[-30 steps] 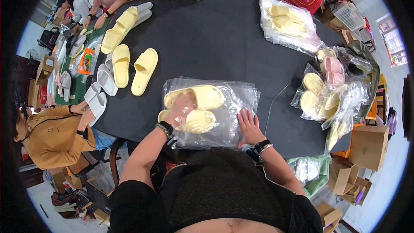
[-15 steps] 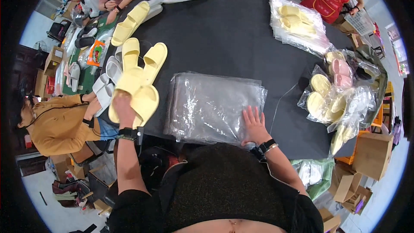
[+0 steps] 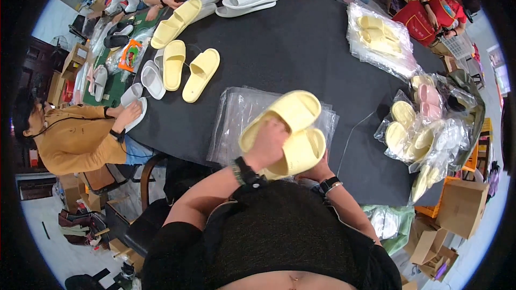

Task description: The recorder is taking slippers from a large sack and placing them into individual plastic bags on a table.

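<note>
A pair of pale yellow slippers (image 3: pixel 297 111) is in my left hand (image 3: pixel 269 142), whose fingers are closed round the near slipper at its strap opening. The pair is over a flat stack of clear plastic bags (image 3: pixel 229 115) at the table's near edge. My right hand (image 3: pixel 318 169) is by the stack's near right corner, its fingers hidden behind the slippers. Two more yellow slippers, one (image 3: pixel 173 66) beside another (image 3: pixel 202 75), lie beyond the stack to the left.
Bagged yellow slippers (image 3: pixel 376 35) lie at the far right of the black table (image 3: pixel 279 48). A heap of bagged slippers (image 3: pixel 424 113) crowds the right edge. At the left sits a co-worker in a tan jacket (image 3: pixel 80 134), hands on a grey slipper (image 3: pixel 138 115). Others work along the far side.
My left hand has brought the yellow pair rightward from the left side to above the bags. My right hand, formerly spread flat on the bags, is now partly covered by the slippers.
</note>
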Demonstrator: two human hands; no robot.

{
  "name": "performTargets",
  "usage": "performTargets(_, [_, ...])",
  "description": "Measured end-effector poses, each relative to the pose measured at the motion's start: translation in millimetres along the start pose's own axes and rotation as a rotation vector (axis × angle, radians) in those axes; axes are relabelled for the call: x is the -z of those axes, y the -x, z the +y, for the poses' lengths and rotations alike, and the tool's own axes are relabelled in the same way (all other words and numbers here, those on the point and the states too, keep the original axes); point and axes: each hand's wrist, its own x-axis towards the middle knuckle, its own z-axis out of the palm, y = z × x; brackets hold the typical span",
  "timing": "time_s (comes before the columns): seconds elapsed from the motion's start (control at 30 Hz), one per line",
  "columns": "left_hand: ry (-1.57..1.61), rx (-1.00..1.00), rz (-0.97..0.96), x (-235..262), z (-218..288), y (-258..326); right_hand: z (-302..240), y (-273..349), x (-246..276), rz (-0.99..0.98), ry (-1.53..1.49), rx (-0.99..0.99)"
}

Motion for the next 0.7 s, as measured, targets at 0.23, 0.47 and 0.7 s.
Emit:
performTargets(0.23, [-0.165, 0.089, -0.187, -73, -50, 51, -6, 4, 4, 0.199, -0.059, -0.116])
performTargets(0.47, [-0.364, 0.370, -0.090, -24, -113, 67, -8, 8, 8, 0.188, -0.074, -0.110])
performTargets(0.7, [-0.455, 0.500, 0.006, 7, -109, 54, -6, 14, 7, 0.197, -0.084, -0.090])
